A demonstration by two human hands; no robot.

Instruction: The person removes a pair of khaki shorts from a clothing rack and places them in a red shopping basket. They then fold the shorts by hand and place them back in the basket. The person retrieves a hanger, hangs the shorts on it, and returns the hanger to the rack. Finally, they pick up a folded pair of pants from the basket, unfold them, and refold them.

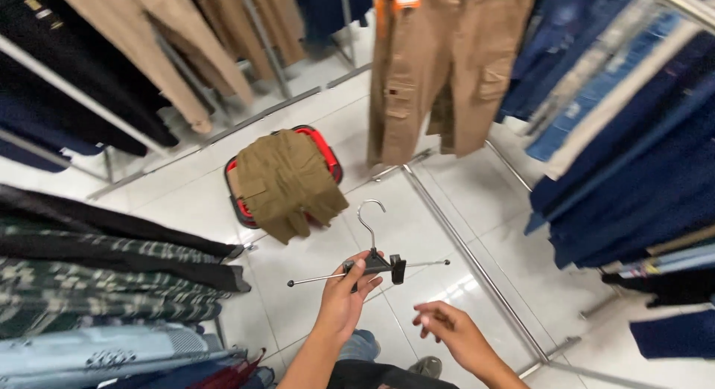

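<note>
Left hand (344,296) grips thin metal clip hanger (370,264); right hand (450,331) open, empty.

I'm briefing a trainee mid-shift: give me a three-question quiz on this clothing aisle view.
1. Which hand holds the clip hanger?
2. True or false: the red basket on the floor has olive cargo trousers piled on it.
3. The right hand is: A) gripping the hanger B) open and holding nothing C) touching the basket.

Key:
1. The left hand.
2. True.
3. B.
</note>
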